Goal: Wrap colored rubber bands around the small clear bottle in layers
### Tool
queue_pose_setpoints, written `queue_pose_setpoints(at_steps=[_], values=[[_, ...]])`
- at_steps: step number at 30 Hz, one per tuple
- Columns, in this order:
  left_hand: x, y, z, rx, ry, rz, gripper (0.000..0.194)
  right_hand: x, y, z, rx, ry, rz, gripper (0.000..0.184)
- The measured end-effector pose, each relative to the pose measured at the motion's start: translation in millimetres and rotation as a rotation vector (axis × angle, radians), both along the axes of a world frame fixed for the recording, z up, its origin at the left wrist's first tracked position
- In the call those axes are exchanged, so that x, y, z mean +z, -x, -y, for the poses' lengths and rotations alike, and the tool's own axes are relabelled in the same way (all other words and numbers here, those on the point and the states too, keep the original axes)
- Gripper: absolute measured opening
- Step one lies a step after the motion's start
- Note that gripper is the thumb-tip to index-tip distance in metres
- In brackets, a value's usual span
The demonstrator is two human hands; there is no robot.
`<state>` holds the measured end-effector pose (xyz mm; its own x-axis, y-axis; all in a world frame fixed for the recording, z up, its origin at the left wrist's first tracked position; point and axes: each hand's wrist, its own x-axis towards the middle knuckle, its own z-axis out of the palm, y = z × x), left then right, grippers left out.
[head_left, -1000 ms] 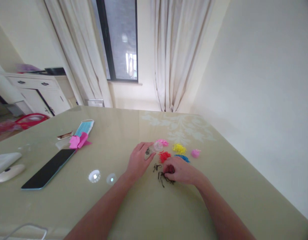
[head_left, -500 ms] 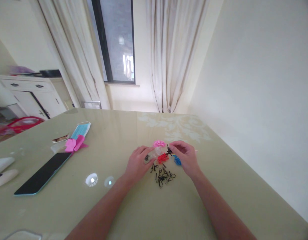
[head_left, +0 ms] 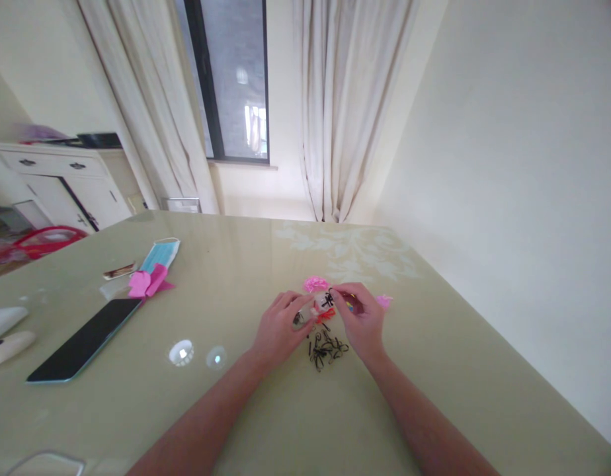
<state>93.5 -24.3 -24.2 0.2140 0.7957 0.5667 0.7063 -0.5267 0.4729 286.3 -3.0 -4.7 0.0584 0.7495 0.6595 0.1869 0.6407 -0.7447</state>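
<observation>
Both hands are at work over the glossy, pale green surface. The left hand has its fingers closed around a small clear container, which is tilted, its far end directed toward the right hand. Some dark material shows inside the container, next to the left fingers. The right hand pinches a bunch of black loops between thumb and fingers at the far end of the container; whether any of the bunch lies inside the rim cannot be told.

A loose heap of black loops lies on the surface just below the hands, on the near side. A red heap lies beside the container, partly covered. A pink heap sits just beyond the container. Blue and yellow material is partly visible behind the right hand, mostly hidden by it. A small pink item lies to the right of that hand.

Well apart, on the left of the surface, are a dark flat device, a bright pink piece just beside its far end, a blue face mask touching that piece, and a white rounded object.
</observation>
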Motion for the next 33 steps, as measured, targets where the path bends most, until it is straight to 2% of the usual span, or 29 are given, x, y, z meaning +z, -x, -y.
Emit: queue_pose_setpoints(at_steps=[7, 13, 18, 24, 26, 30, 33], values=[[0.7, -2, 1, -0.011, -0.025, 0.021, 0.035, 2.0, -1, 4, -0.121, -0.082, 0.143, 0.013], [-0.5, -3, 2, 0.035, -0.058, 0.005, 0.033, 3.0, -3, 5, -0.120, -0.100, 0.223, 0.011], [-0.8, -2, 1, 0.031, -0.076, -0.009, 0.033, 4.0, -5, 8, -0.040, -0.031, 0.294, 0.019], [1.5, -3, 2, 0.021, -0.038, -0.007, 0.032, 8.0, -5, 10, 0.108, 0.004, 0.106, 0.016], [2.2, -4, 3, 0.016, -0.033, 0.001, 0.032, 9.7, -5, 10, 0.069, 0.007, 0.041, 0.014], [3.9, -4, 1, 0.013, -0.025, 0.062, 0.031, 12.2, -11, 0, -0.115, 0.026, -0.021, 0.020], [5.0, 2, -3, 0.050, 0.002, 0.165, 0.033, 10.8, -23, -14, -0.166, 0.161, 0.194, 0.025]])
